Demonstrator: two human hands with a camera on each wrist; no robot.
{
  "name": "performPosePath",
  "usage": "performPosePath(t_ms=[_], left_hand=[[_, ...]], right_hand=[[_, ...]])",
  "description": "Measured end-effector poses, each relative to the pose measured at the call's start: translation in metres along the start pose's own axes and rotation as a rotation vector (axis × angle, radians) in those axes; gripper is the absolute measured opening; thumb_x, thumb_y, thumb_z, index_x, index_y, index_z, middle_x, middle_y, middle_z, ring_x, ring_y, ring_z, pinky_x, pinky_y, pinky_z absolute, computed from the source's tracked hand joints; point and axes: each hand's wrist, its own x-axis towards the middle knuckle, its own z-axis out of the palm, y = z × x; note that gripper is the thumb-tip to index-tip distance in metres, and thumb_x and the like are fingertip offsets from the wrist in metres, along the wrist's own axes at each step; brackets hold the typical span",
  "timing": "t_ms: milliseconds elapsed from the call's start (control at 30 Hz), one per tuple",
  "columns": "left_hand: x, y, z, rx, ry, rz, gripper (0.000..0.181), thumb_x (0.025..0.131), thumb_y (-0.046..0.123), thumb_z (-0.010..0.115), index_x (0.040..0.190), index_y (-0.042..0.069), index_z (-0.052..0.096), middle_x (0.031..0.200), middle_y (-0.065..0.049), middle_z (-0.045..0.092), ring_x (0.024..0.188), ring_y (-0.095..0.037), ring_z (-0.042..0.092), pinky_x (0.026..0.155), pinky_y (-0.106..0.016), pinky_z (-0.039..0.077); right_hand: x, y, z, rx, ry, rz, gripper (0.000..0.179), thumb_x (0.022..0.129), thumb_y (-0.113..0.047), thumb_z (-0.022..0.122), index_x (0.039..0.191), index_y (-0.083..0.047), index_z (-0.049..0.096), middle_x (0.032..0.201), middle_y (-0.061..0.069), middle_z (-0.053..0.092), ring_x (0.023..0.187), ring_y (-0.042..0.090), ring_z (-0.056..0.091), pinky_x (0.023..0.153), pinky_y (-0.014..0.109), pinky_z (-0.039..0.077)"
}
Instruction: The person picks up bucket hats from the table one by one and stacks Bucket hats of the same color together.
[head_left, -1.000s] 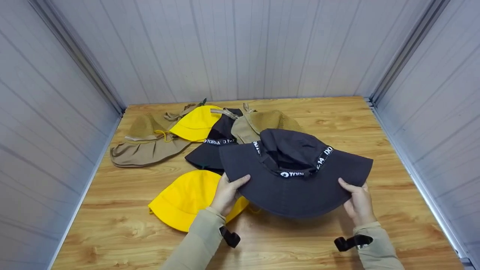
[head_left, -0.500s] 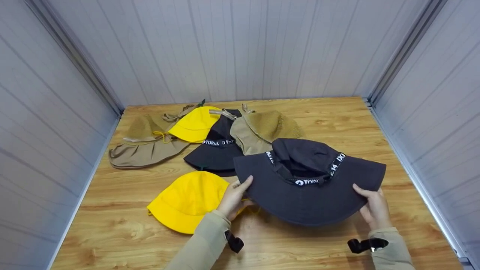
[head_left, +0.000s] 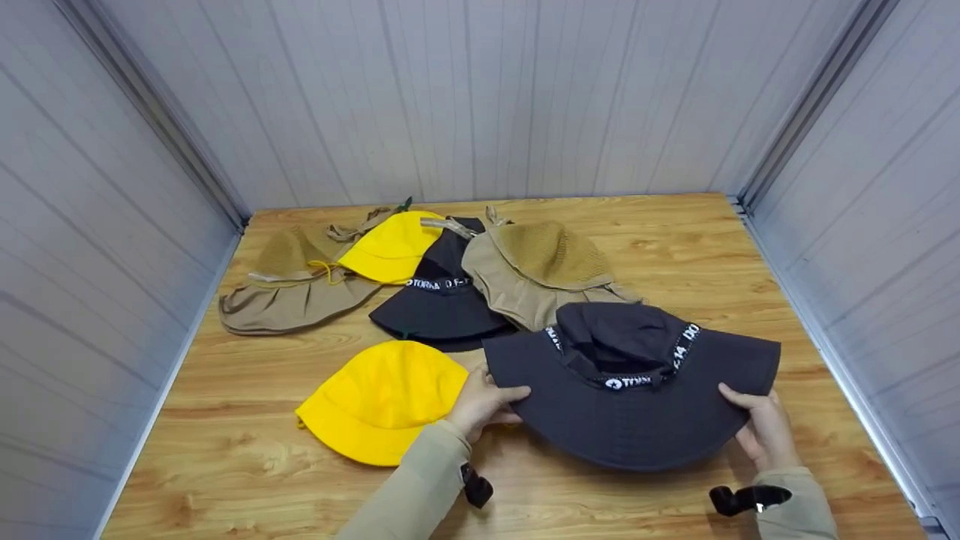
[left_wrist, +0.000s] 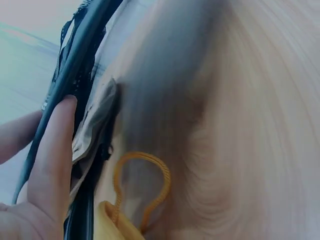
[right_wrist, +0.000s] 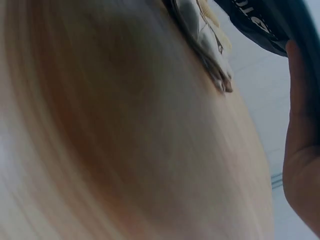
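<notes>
A dark bucket hat [head_left: 622, 420] with a black-and-white lettered band is held above the table at the front right, its wide brim tilted toward me. My left hand [head_left: 484, 401] pinches the brim's left side, thumb on top. On the right side of the brim, my right hand [head_left: 763, 427] grips it the same way. A yellow bucket hat [head_left: 382, 405] lies just left of my left hand; its orange cord loop [left_wrist: 142, 157] shows in the left wrist view. Behind the held hat rests a tan hat with a knitted crown [head_left: 555, 259].
A second dark hat [head_left: 446, 311] lies partly under the tan hat. Farther left are another yellow hat [head_left: 397, 244] and another tan hat [head_left: 300, 300], overlapping. Panelled walls [head_left: 495, 105] enclose the wooden table [head_left: 225, 420] at the back and both sides.
Both hands have carried the dark hat right and nearer to me. More of the tan hat behind it now shows. The hats lying on the table have stayed in place.
</notes>
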Motion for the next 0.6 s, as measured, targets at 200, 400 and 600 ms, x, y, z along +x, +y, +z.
performPosePath(t_ms=[200, 400, 600], left_hand=[[0.002, -0.007, 0.002, 0.015, 0.048, -0.038, 0.054, 0.088, 0.001, 0.071, 0.131, -0.001, 0.04, 0.114, -0.018, 0.059, 0.074, -0.02, 0.07, 0.062, -0.038, 0.062], [0.002, -0.01, 0.0, 0.055, 0.08, -0.039, 0.054, 0.089, -0.001, 0.068, 0.132, 0.0, 0.037, 0.109, -0.017, 0.055, 0.065, -0.018, 0.064, 0.061, -0.039, 0.062], [0.0, -0.011, -0.001, 0.088, 0.072, -0.008, 0.068, 0.089, -0.006, 0.065, 0.142, 0.007, 0.024, 0.104, -0.015, 0.049, 0.058, -0.02, 0.061, 0.06, -0.043, 0.061]], right_hand=[[0.0, -0.003, -0.015, -0.126, 0.1, 0.112, 0.042, 0.095, 0.002, 0.057, 0.122, -0.022, 0.036, 0.095, -0.01, 0.07, 0.09, 0.005, 0.069, 0.083, 0.022, 0.057], [0.0, 0.002, -0.021, -0.205, 0.132, 0.16, 0.039, 0.095, -0.002, 0.06, 0.121, -0.023, 0.039, 0.093, -0.012, 0.07, 0.088, 0.005, 0.069, 0.083, 0.024, 0.058], [0.002, 0.006, -0.022, -0.235, 0.16, 0.187, 0.037, 0.095, -0.002, 0.062, 0.118, -0.023, 0.042, 0.089, -0.011, 0.071, 0.086, 0.005, 0.069, 0.082, 0.025, 0.058]])
